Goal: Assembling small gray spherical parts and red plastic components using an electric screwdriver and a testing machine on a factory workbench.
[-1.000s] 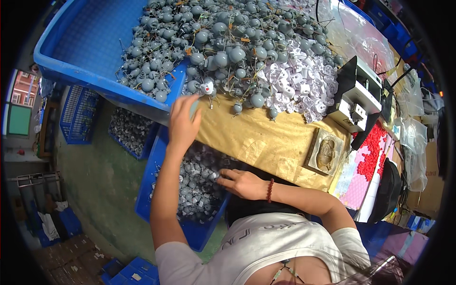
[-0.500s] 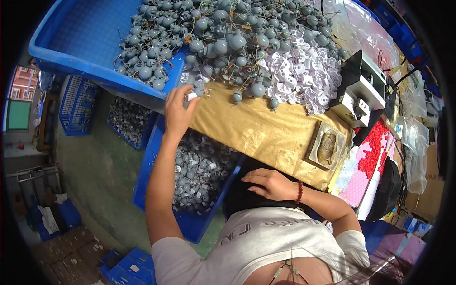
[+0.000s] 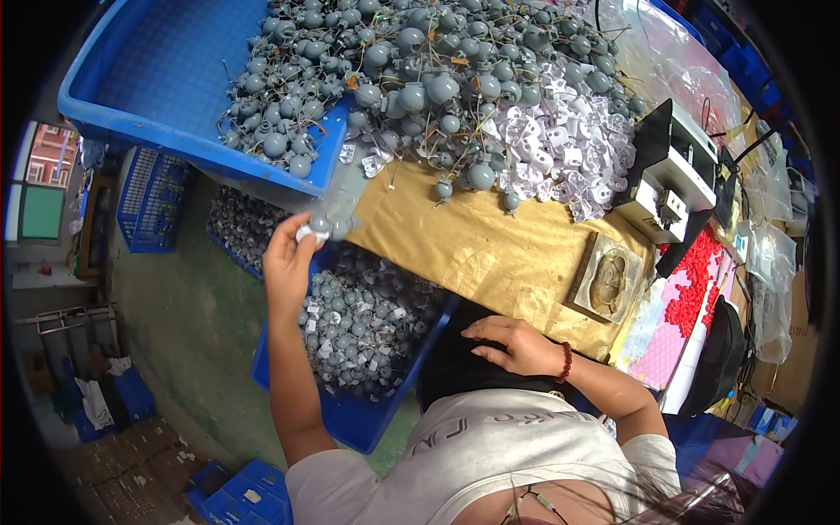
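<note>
Pinches a small white piece (image 3: 306,234) between thumb and fingers of the left hand (image 3: 287,267), between nine and ten o'clock from the centre. Shows two or so grey balls (image 3: 325,226), blurred, just beside the piece on the side away from the palm; cannot tell whether joined to it. Holds the piece near the left corner of the gold-covered table (image 3: 437,236), close to the far end of a blue crate (image 3: 350,424) at seven o'clock; cannot tell whether directly over it. Fills that crate with many grey and white pieces.

Rests the right hand (image 3: 529,348) low at four o'clock, near the table's edge, fingers loosely bent, thumb apart from them, grip released. Wears a dark red bracelet (image 3: 566,360) on that wrist.

Spreads a big heap of grey balls with thin wires across twelve o'clock, spilling into a blue tub (image 3: 175,79) at ten. Piles clear and white parts (image 3: 560,149) between one and two. Places a black and white machine (image 3: 674,188) between two and three, a metal block (image 3: 608,278) with a hollow at three, red pieces (image 3: 687,284) farther out.
</note>
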Available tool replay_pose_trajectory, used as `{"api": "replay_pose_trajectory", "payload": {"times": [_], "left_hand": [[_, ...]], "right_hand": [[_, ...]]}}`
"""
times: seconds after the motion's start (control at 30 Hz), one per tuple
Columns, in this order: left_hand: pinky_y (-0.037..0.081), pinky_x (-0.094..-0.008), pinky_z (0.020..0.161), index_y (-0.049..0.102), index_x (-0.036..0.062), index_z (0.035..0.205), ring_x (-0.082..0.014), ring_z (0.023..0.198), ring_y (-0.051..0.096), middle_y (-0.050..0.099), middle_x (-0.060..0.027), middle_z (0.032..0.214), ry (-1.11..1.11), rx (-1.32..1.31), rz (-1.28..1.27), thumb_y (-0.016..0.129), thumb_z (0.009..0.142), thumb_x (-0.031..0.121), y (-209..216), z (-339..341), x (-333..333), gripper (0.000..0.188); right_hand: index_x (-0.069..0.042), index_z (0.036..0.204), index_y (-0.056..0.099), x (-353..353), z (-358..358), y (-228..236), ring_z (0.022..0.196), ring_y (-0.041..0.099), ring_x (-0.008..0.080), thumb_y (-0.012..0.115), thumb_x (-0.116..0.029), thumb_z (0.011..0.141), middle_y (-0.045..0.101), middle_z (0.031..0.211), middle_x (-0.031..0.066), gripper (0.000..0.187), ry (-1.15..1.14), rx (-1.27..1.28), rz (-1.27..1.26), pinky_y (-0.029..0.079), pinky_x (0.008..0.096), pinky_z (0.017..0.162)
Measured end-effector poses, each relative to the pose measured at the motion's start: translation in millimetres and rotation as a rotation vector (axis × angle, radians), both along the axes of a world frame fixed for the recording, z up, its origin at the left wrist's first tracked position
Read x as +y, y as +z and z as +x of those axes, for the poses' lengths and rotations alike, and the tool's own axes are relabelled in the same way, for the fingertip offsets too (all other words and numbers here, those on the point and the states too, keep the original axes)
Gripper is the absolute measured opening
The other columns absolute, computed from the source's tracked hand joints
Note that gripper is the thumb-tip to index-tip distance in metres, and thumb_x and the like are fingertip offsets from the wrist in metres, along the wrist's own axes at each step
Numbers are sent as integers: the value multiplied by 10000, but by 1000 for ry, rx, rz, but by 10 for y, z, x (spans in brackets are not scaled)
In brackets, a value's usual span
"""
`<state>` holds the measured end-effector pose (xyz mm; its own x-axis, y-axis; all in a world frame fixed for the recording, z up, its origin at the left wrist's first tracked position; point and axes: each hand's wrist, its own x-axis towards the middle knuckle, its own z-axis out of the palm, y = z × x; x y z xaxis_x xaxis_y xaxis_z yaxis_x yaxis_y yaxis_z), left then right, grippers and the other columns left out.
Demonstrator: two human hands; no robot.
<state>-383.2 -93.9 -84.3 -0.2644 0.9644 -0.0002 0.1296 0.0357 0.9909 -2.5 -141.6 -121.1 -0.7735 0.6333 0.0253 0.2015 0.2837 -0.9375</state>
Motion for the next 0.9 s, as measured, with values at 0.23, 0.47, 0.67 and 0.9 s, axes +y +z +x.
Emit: {"api": "replay_pose_trajectory", "payload": {"times": [0.23, 0.47, 0.67, 0.9], "left_hand": [[521, -296, 853, 560, -40, 1212, -151, 962, 633, 657, -91, 1080, 20, 139, -290, 635, 887, -29, -492, -617, -533, 333], [530, -351, 858, 586, 43, 1241, -261, 1040, 635, 645, -132, 1125, 198, 720, -186, 689, 856, 22, -1390, -781, -382, 399], [523, -355, 825, 641, 27, 1146, -280, 931, 651, 656, -158, 1035, 85, 681, -151, 675, 861, 49, -1733, -366, -506, 287], [452, -434, 952, 581, -13, 1197, -424, 1117, 538, 574, -262, 1192, -262, 597, -117, 709, 810, 174, -2359, 1030, -722, 449]], "right_hand": [[17, 1136, 645, -50, 76, -14, 1029, 637, 346, 684, -79, 868, 660, 1122, 173, 287, -8, -18, -117, 518, 382, 899], [20, 1146, 642, -59, 147, 13, 1030, 637, 348, 684, -83, 872, 657, 1135, 180, 295, -51, -41, -134, 518, 385, 902], [16, 1161, 638, -148, 308, 25, 1033, 636, 343, 684, -90, 876, 655, 1138, 181, 308, -69, -65, -149, 518, 385, 908], [10, 1159, 639, -207, 474, 107, 1029, 633, 342, 690, -95, 872, 656, 1123, 180, 310, -88, -73, -92, 518, 388, 907]]}}
